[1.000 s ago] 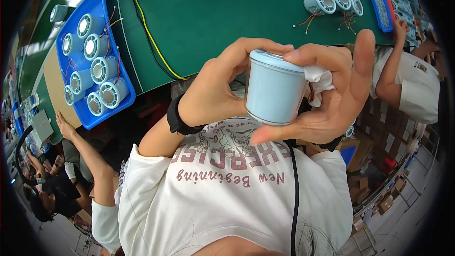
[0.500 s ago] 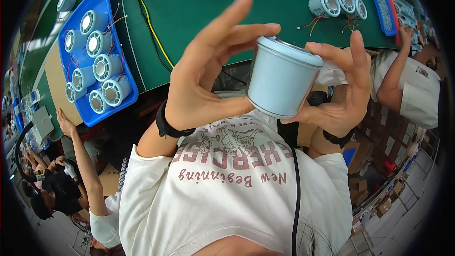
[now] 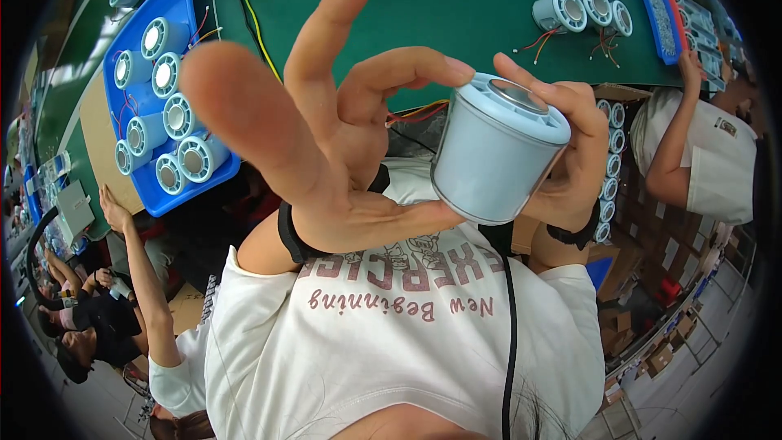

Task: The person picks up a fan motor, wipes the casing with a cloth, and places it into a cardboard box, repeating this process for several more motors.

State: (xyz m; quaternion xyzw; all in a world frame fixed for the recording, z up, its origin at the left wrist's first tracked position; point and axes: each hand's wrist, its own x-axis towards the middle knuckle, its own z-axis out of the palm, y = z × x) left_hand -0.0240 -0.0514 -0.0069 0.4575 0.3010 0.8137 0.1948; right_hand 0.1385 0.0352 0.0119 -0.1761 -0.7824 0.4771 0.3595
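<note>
I hold a light-blue cylindrical motor housing [image 3: 497, 155] in front of my chest, tilted so its slotted rim and round silver disc show on top. My left hand [image 3: 326, 147] grips it from the left, one finger on the upper rim and the thumb at the lower edge, while other fingers stretch out toward the camera. My right hand [image 3: 570, 147] is closed around its right side, fingers at the rim; part of that hand is hidden behind the housing. Red and yellow wires [image 3: 419, 114] show just left of the housing.
A blue tray [image 3: 224, 183] at left carries several similar housings. More stand on the green table [image 3: 456, 0] at upper right, wires trailing, near a blue bin [image 3: 658, 20]. Co-workers' arms [image 3: 155, 293] reach in at both sides. A yellow-green cable [image 3: 259, 33] crosses the table.
The housing has tipped, bringing its disc end into view, and shifted slightly right and down. My left hand's outer fingers have spread and come nearer the camera. Wires now show beside the housing.
</note>
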